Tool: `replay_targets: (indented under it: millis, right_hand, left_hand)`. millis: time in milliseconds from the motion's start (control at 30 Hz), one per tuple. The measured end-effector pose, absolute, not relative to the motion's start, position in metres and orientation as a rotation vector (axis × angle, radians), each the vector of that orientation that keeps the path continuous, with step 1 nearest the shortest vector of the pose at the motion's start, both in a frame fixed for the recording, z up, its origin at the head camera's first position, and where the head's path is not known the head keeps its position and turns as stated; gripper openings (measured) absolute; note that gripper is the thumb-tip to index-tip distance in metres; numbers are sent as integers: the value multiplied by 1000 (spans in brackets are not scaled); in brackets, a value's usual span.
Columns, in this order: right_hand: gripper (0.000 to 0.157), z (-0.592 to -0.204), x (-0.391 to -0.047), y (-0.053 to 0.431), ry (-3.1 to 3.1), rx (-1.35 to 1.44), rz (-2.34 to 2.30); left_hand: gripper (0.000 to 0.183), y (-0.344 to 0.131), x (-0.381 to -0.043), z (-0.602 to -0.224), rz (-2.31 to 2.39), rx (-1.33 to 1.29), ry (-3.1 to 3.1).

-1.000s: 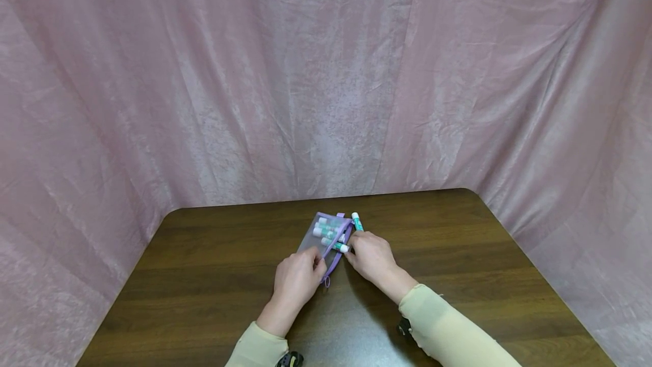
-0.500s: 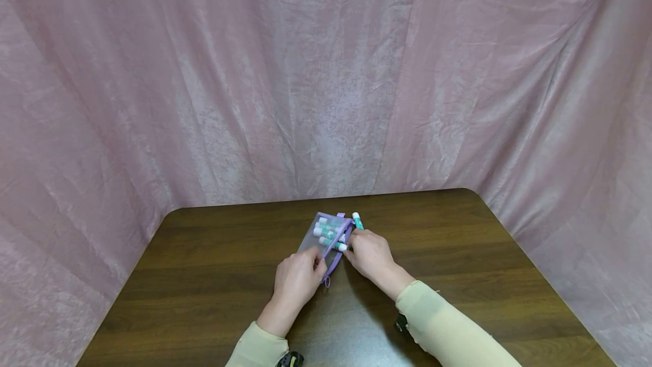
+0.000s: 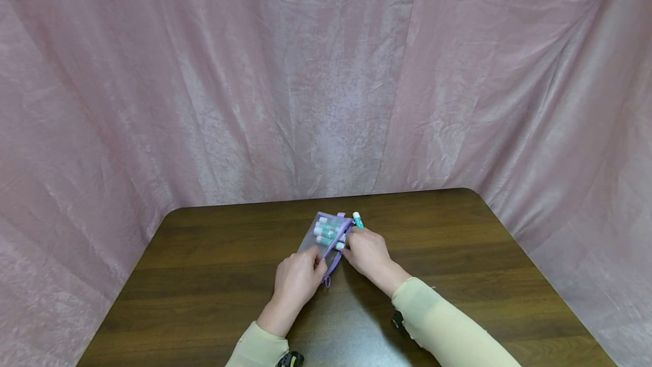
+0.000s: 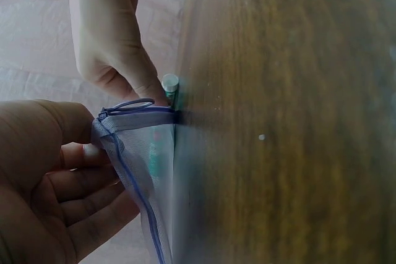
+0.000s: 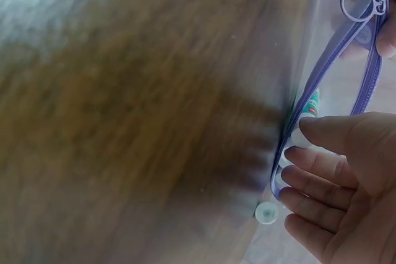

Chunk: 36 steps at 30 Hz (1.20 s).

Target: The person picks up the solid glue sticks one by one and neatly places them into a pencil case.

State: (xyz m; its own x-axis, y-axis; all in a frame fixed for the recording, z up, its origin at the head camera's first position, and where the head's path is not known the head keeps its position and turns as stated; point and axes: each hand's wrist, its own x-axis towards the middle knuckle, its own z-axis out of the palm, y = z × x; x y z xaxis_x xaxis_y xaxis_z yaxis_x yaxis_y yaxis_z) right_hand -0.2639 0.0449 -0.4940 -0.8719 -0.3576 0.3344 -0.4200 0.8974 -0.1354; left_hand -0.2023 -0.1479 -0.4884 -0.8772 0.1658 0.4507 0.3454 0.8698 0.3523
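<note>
A lilac-edged mesh zip pouch (image 3: pixel 309 238) lies on the table, its mouth facing right. My left hand (image 3: pixel 297 277) pinches the near end of its zip edge between thumb and finger. Several white-and-teal glue sticks (image 3: pixel 326 231) show through the mesh. One more glue stick (image 3: pixel 330 243) lies across the mouth, its white cap at the opening. Against that cap are the thumb and fingertips of my right hand (image 3: pixel 370 252), whose fingers are fairly straight in the right wrist view. Beyond this hand another glue stick (image 3: pixel 358 219) sits outside the pouch, partly hidden.
The brown wooden table (image 3: pixel 214 276) reaches back to a pink curtain (image 3: pixel 305 84). A ring-shaped zip pull (image 5: pixel 357 4) hangs at the pouch's near corner. Both sleeves are pale, with a dark wrist camera (image 3: pixel 290 359) at each cuff.
My right hand has shifted slightly left, and the glue stick at the mouth has slid further into the pouch. My left hand and the pouch have stayed in place.
</note>
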Motion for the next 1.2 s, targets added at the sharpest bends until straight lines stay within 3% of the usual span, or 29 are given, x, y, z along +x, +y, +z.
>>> replay_targets:
  millis: [1200]
  right_hand:
    - [40, -495, -275, 38, -2788, 547, 259]
  left_hand:
    - [29, -147, -201, -487, -589, -377, -2646]
